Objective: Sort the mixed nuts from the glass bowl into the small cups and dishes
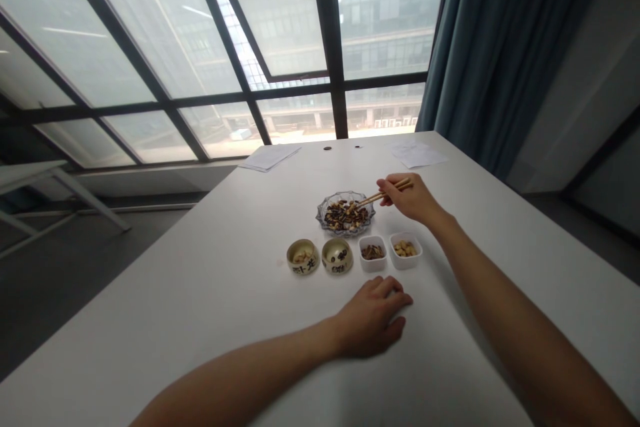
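Observation:
My right hand (404, 197) is closed around a pair of wooden chopsticks (373, 198), their tips at the right side of a clear scalloped glass dish (320, 217). In the dish lies a heap of dark and pale pieces (346, 215) that look like seeds and nuts. My left hand (373, 317) rests palm down on the table, fingers apart, holding nothing. Just beyond it stand two white plastic cups, one (373, 266) with brown pieces, the other (407, 264) with tan nuts. Left of them are two ceramic bowls with black characters, one (303, 267) holding pale pieces, the other (337, 267) a few dark ones.
The white table (225, 267) reaches toward the windows. Papers (270, 157) lie at its far left, a crumpled sheet (417, 153) at its far right. Two small dark items, one a round disc (327, 148), sit near the far edge. A blue curtain (480, 67) hangs on the right.

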Available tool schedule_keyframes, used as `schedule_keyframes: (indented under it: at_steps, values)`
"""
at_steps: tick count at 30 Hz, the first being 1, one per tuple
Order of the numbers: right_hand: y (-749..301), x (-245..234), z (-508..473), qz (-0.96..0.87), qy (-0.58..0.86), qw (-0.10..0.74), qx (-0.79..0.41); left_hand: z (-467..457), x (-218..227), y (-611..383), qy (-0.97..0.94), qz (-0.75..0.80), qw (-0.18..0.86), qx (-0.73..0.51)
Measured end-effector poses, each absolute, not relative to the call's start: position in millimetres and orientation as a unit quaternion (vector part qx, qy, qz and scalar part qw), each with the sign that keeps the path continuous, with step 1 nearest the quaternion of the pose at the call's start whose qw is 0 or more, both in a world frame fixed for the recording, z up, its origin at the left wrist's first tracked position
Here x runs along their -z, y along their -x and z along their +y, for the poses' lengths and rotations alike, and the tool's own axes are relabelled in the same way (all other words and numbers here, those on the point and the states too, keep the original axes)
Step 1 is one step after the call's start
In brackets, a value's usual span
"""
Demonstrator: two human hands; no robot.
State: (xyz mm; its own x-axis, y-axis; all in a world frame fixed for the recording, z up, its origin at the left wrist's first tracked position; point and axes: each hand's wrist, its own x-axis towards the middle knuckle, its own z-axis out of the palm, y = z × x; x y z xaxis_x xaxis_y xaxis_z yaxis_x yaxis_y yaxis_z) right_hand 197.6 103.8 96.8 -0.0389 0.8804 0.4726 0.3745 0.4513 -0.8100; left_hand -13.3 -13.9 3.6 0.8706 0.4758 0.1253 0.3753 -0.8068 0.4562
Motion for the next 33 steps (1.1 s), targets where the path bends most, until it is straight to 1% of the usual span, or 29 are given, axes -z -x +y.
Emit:
schedule_keyframes:
  at_steps: [3,12,18,24,29,33]
  values:
    - [-198,-84,111,-0.691,0.467,0.494,-0.246,-14,-4,13,-0.944,0.223,0.213,-0.118]
    - [-198,-64,120,-0.701,0.475,0.472,-0.245,-14,-4,13,-0.944,0.218,0.216,-0.124]
    - [-198,-57,124,-0.662,0.477,0.516,-0.26,-14,-4,13,-0.944,0.219,0.214,-0.119]
    - [-200,-61,125,-0.622,0.488,0.556,-0.255,-14,-3,13,-0.945,0.219,0.21,-0.125]
    - [-200,-61,124,-0.629,0.484,0.553,-0.254,-14,-4,13,-0.945,0.218,0.209,-0.123]
    - [-198,-60,123,-0.654,0.475,0.53,-0.255,-14,-5,13,-0.946,0.218,0.208,-0.121]
